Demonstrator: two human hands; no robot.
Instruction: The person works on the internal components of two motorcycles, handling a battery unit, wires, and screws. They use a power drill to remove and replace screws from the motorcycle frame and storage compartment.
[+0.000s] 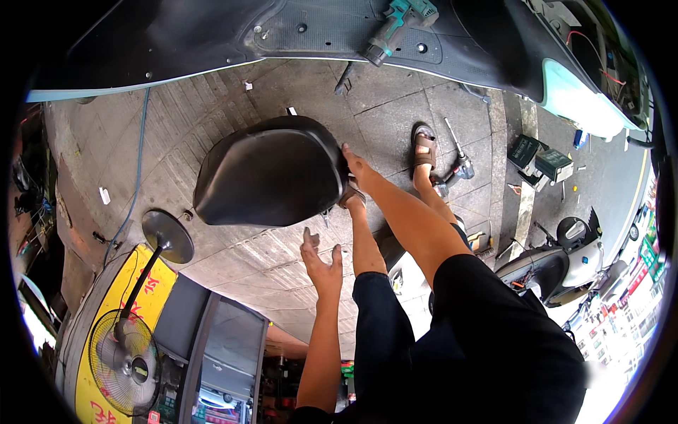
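Observation:
A black scooter seat (pixel 272 173) is in front of me, its smooth top facing up. My right hand (pixel 357 168) grips its right edge; some of the fingers are hidden behind the rim. Below the seat's near edge, my left hand (pixel 323 267) is apart from it, holding nothing, with fingers spread. Beyond the seat stretches a scooter's dark footboard (pixel 311 35) with pale blue trim. On that footboard lies a teal and black cordless power tool (pixel 395 30).
Near my foot lies a cordless driver with a long bit (pixel 459 168). Two dark batteries (pixel 540 159) sit farther right, above a parked scooter (pixel 544 272). A standing fan (pixel 127 360) and its round base (pixel 168 237) are at left, near a blue hose (pixel 140 141).

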